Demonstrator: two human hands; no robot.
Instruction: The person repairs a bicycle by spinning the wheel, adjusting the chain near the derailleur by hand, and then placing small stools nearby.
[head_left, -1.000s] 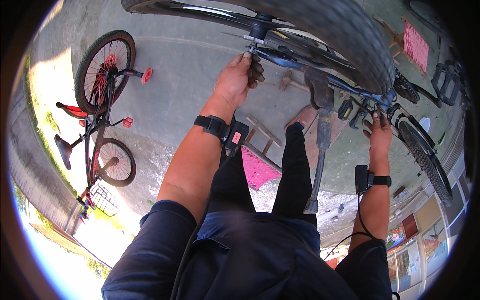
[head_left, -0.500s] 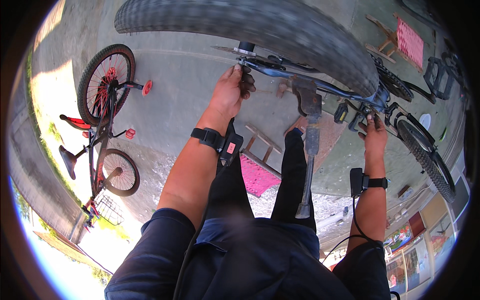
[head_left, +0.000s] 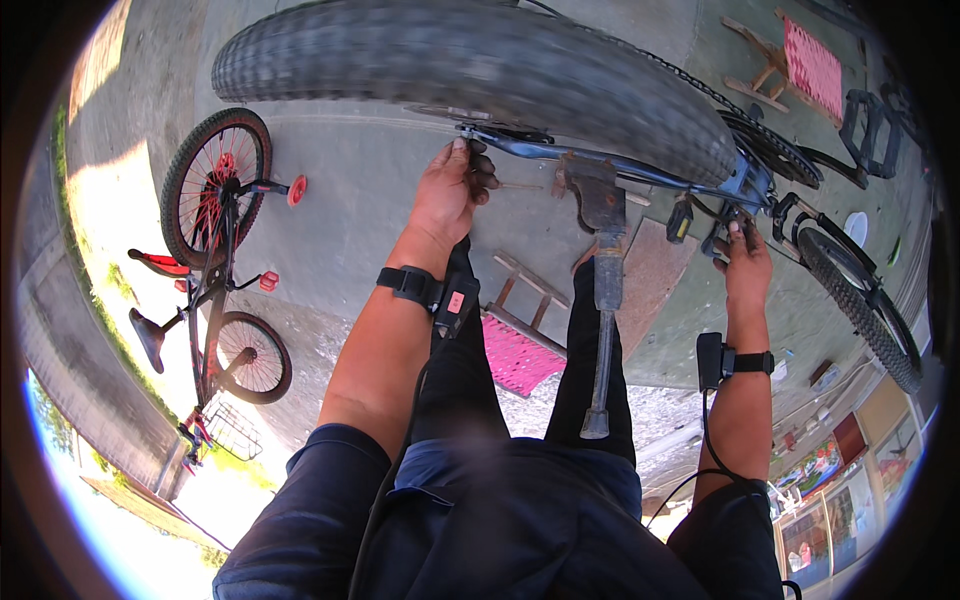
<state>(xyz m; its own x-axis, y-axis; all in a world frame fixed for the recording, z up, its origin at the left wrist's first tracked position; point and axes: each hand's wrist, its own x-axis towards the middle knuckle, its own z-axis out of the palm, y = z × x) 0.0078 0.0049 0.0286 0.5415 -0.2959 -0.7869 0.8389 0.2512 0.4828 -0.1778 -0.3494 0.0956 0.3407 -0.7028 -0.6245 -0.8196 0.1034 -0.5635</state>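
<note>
left of left hand: black-and-red bicycle (head_left: 212, 310) | left hand (head_left: 450, 195): thumb and fingers nearly closed at end of glossy blue metal bicycle frame (head_left: 525, 149), pinch hidden | above: blurred, knobbly black tyre (head_left: 470, 65) | between hands: rust-marked metal clamp (head_left: 605, 210) across frame | right hand (head_left: 747, 262): half-curled under frame, hold unclear

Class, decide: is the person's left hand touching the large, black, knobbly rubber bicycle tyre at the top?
Apart. The head view shows a gap, with grey concrete floor visible between the left hand and the tyre.
</note>
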